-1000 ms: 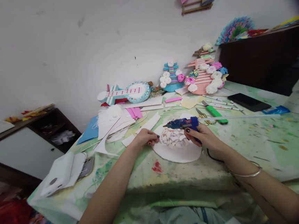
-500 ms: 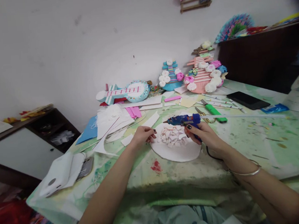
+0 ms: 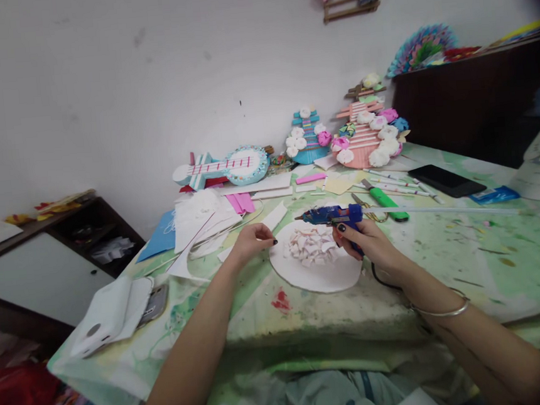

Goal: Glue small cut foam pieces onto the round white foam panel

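My right hand (image 3: 365, 241) is wrapped round the handle of a blue hot glue gun (image 3: 330, 215), whose nozzle points left. A long clear glue stick (image 3: 441, 211) sticks out of its back end. Below the gun lies a white round disc (image 3: 321, 281) with a heap of small white paper pieces (image 3: 312, 249) on it. Just left of the disc's edge, my left hand (image 3: 253, 242) is closed in a pinch; whatever its fingertips hold, if anything, is too small to make out.
Behind the disc lie paper scraps (image 3: 204, 211), scissors (image 3: 369, 209), a green utility knife (image 3: 386, 200) and a black phone (image 3: 446, 180). Decorated craft instruments (image 3: 222, 169) stand along the wall. A white case (image 3: 107, 317) rests at the table's left edge.
My left hand has moved slightly left, away from the disc and paper pieces, with its fingers drawn together. My right hand and the glue gun stay nearly in place.
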### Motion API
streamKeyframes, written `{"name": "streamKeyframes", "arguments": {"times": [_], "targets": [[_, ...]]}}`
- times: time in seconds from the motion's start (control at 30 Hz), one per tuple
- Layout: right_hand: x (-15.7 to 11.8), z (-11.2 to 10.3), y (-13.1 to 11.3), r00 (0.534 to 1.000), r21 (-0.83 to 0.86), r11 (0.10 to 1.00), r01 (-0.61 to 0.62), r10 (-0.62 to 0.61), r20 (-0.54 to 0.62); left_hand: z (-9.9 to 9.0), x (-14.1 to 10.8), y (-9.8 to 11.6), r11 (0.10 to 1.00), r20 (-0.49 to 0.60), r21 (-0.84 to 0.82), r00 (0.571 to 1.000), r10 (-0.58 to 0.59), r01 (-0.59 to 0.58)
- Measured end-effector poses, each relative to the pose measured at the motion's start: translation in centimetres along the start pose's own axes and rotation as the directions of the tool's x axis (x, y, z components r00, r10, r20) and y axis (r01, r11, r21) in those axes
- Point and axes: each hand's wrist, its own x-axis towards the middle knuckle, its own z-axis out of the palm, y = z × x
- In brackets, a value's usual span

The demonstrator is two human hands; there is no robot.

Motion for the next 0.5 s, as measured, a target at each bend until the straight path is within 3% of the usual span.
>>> {"name": "streamKeyframes", "arguments": {"times": [0.23, 0.5], "targets": [[-0.1, 0.2, -0.3, 1.000, -0.005, 1.000, -0.009, 0.009, -0.012, 1.5, 1.2, -1.3, 0.987, 0.039, 0.119, 0.994, 0.099, -0.103], [0.1, 0.0, 0.1, 1.000, -0.023, 1.000, -0.006, 0.006, -0.001, 2.4, 1.8, -1.9, 0.992, 0.056, 0.125, 0.998, 0.029, -0.036]]}}
